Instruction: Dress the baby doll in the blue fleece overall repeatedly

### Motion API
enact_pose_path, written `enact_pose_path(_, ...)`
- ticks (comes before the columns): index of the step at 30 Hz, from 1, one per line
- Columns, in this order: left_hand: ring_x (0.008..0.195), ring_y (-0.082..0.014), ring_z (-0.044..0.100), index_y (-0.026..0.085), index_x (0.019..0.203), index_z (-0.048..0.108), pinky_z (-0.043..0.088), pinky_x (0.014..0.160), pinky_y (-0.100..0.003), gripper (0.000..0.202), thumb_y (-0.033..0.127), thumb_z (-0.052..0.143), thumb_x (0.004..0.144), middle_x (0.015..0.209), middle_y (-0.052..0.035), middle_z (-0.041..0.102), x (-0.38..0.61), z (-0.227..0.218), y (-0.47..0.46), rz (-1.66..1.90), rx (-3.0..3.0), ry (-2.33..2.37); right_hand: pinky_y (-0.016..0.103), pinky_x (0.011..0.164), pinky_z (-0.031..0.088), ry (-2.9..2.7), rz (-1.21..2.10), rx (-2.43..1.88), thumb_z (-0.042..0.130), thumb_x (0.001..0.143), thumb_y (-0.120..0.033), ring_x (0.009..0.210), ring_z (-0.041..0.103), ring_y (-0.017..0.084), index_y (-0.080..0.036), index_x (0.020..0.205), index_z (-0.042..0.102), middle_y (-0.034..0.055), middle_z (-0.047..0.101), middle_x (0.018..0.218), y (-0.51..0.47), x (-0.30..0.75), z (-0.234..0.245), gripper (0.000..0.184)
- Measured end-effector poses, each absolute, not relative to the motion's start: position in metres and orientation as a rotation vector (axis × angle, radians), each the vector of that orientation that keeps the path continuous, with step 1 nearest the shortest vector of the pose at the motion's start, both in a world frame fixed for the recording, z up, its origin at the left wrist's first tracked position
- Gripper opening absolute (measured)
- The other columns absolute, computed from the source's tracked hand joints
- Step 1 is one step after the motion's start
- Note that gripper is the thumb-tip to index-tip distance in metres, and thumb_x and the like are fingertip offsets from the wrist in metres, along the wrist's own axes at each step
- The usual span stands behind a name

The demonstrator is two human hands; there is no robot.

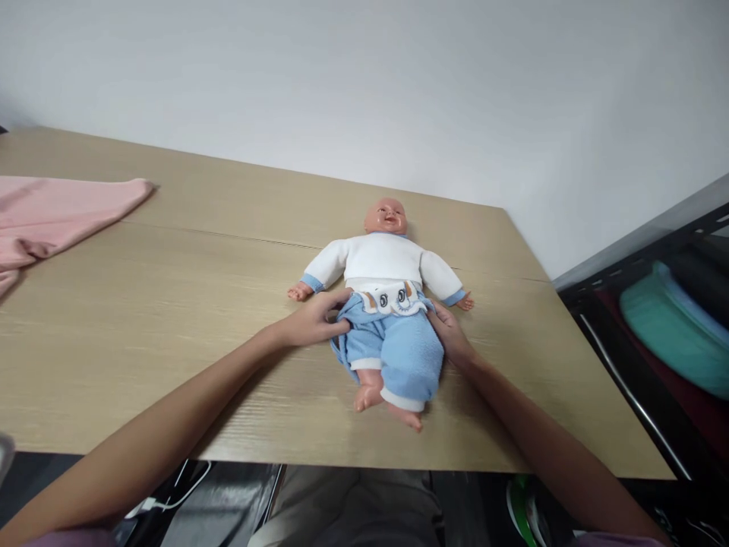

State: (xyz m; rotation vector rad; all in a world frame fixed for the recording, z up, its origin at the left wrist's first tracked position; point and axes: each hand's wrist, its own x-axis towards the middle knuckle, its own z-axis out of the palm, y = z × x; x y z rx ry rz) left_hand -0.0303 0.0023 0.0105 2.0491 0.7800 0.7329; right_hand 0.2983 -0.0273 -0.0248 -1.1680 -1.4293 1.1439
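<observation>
A baby doll [383, 257] lies on its back on the wooden table, its head toward the wall and its feet toward me. It wears a white top with blue cuffs. Blue overalls [412, 346] with white leg cuffs cover its legs, and their bib with an embroidered animal face lies bunched at the waist. My left hand [315, 317] grips the overalls' edge at the doll's hip, thumb and fingers closed on the cloth. On the other hip my right hand [451, 332] is against the overalls, its fingertips partly hidden behind the cloth.
Pink cloth [62, 213] lies at the table's left side. The wooden table [199, 304] meets a white wall at the back. Beyond its right edge stands a black rack [615, 357] holding a teal item [672, 327]. A white cable [182, 494] hangs below the front edge.
</observation>
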Motion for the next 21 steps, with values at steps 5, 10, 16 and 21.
enact_pose_path(5, 0.136, -0.0356, 0.06, 0.022, 0.113, 0.061, 0.051, 0.119, -0.051, 0.03, 0.029, 0.071, 0.085, 0.139, -0.0152, 0.063, -0.028, 0.013, 0.003, 0.966, 2.234, 0.939, 0.044, 0.099, 0.06, -1.538, 0.968, -1.165, 0.071, 0.099, -0.067, 0.093, 0.068, 0.026, -0.027, 0.095, 0.076, 0.0035, 0.075, 0.093, -0.026, 0.299, -0.021, 0.041)
enact_pose_path(10, 0.133, -0.0342, 0.063, 0.023, 0.107, 0.056, 0.05, 0.118, -0.05, 0.019, 0.032, 0.064, 0.092, 0.135, -0.014, 0.066, -0.025, 0.011, 0.005, 0.98, 2.129, 1.019, 0.048, 0.124, 0.045, -1.613, 0.589, -1.175, 0.07, 0.104, -0.045, 0.125, 0.065, 0.03, -0.027, 0.096, 0.074, 0.0101, 0.07, 0.125, -0.033, 0.297, -0.015, 0.02)
enact_pose_path(16, 0.096, -0.0223, 0.061, 0.024, 0.109, 0.052, 0.053, 0.095, -0.037, 0.017, 0.035, 0.059, 0.099, 0.101, -0.0024, 0.062, -0.018, -0.002, 0.015, 1.123, 1.897, 1.18, 0.046, 0.118, 0.047, -1.518, 0.637, -1.197, 0.065, 0.106, -0.047, 0.119, 0.066, 0.029, -0.027, 0.109, 0.07, 0.0075, 0.075, 0.118, -0.018, 0.29, -0.023, 0.021)
enact_pose_path(21, 0.107, -0.0249, 0.064, 0.021, 0.113, 0.061, 0.054, 0.105, -0.041, 0.036, 0.055, 0.064, 0.102, 0.111, -0.006, 0.07, -0.011, -0.013, 0.033, 1.151, 1.725, 1.079, 0.038, 0.097, 0.054, -1.419, 0.725, -1.26, 0.065, 0.1, -0.058, 0.09, 0.06, 0.023, -0.027, 0.095, 0.063, -0.001, 0.064, 0.09, 0.012, 0.298, -0.033, 0.032)
